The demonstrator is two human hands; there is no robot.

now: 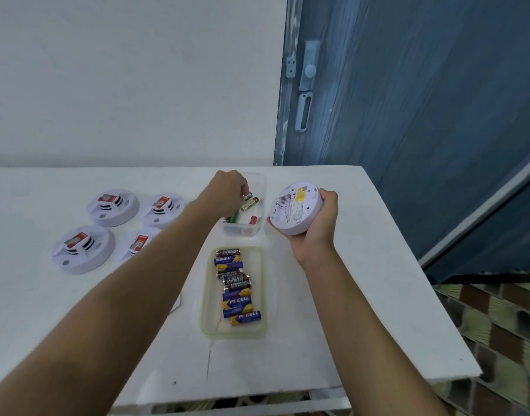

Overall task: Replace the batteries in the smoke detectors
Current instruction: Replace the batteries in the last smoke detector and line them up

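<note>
Right hand (316,226) fingers wrapped round smoke detector (293,207) rim, held above tabletop (347,295). Left hand (230,190) fingers pinch battery (248,196) inside clear tub (242,232). Detector probably light, rigid, smooth plastic; grip rim.

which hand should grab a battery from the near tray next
Left, probably. The right hand grips the smoke detector, so it is busy; the left hand reaches into the far tub, directly beyond the near tray of batteries.
</note>
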